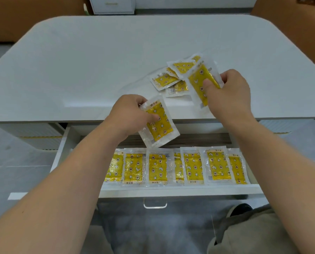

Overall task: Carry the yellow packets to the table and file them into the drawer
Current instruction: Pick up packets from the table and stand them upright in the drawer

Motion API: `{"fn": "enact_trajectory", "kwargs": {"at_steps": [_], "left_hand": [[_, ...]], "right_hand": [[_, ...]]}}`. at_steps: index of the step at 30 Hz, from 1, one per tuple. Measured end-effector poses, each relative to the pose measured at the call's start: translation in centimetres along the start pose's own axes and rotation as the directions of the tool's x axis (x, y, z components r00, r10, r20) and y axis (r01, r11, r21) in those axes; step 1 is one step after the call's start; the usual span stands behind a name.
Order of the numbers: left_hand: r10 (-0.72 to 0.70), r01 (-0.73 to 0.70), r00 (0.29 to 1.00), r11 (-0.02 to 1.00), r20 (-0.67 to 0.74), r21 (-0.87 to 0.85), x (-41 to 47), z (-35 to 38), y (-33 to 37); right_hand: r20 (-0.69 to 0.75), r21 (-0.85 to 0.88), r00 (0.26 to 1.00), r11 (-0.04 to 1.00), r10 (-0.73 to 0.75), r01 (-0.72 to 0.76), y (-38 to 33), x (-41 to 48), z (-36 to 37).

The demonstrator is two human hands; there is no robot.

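Observation:
My left hand [130, 117] grips one yellow packet [159, 123] in clear wrap, tilted, just above the back of the open drawer [178, 192]. My right hand [228, 94] holds another yellow packet [200, 77] over the table, at the edge of a small loose pile of packets [171, 79]. Inside the drawer, several yellow packets [176, 166] lie in a row, side by side and partly overlapping, along its front wall. My left forearm hides the row's left end.
The white table [98, 70] has rounded corners, and its near edge runs just above the drawer. A drawer handle [155, 204] hangs at the front. A white cabinet [112, 5] stands behind the table. My knees and a dark shoe [241, 208] are below.

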State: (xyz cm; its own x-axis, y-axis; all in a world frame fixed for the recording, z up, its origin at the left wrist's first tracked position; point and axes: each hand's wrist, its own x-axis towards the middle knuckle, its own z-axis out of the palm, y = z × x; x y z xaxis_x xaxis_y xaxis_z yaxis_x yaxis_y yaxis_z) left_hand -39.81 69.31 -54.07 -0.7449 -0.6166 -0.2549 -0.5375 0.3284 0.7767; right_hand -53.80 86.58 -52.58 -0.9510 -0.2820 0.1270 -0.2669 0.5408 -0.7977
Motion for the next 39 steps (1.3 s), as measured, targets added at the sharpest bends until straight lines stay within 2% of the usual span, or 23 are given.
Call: {"fn": "enact_trajectory", "kwargs": {"at_steps": [3,9,13,16,18,20,22,25,33,36,39], "left_hand": [[-0.021,0.010,0.990,0.996,0.137,0.084,-0.3,-0.9,-0.1],[-0.122,0.001,0.941,0.933,0.314,0.361,-0.3,-3.7,-1.8],[-0.243,0.025,0.914,0.833,0.325,0.552,0.4,-5.1,-3.7],[-0.279,-0.002,0.920,0.701,0.276,0.713,1.1,-5.8,-5.0],[-0.307,0.028,0.922,0.664,0.237,0.747,1.7,-6.3,-6.0],[-0.320,0.048,0.923,0.648,0.215,0.760,2.1,-6.7,-7.0],[-0.317,0.029,0.919,0.646,0.234,0.763,2.3,-6.8,-7.9],[-0.309,0.000,0.904,0.695,0.297,0.719,2.2,-6.4,-8.9],[-0.257,-0.033,0.900,0.767,0.353,0.641,1.8,-4.1,-11.5],[-0.214,-0.056,0.924,0.744,0.317,0.665,1.6,-3.5,-12.0],[-0.199,-0.090,0.934,0.673,0.297,0.735,1.2,-3.4,-12.0]], "right_hand": [[0.013,0.075,0.998,0.995,-0.059,0.058,-0.5,-0.6,0.9],[0.198,0.315,0.975,0.949,-0.097,0.030,-1.2,-2.1,2.7],[0.339,0.360,0.936,0.932,-0.099,-0.032,-1.7,-3.3,4.2],[0.494,0.324,0.867,0.938,-0.058,-0.122,-1.8,-4.4,5.6],[0.588,0.261,0.809,0.950,-0.014,-0.173,-1.8,-5.2,6.6],[0.635,0.157,0.772,0.976,0.018,-0.152,-1.9,-6.2,7.7],[0.661,0.043,0.750,0.995,0.041,-0.092,-1.8,-7.0,8.6],[0.705,-0.077,0.705,0.997,0.077,-0.032,-1.5,-7.7,9.6],[0.746,-0.219,0.658,0.972,0.106,0.090,-0.4,-8.0,11.3],[0.780,-0.227,0.615,0.968,0.113,0.109,0.2,-8.3,12.2],[0.803,-0.228,0.584,0.966,0.115,0.124,0.8,-8.7,13.2]]}}
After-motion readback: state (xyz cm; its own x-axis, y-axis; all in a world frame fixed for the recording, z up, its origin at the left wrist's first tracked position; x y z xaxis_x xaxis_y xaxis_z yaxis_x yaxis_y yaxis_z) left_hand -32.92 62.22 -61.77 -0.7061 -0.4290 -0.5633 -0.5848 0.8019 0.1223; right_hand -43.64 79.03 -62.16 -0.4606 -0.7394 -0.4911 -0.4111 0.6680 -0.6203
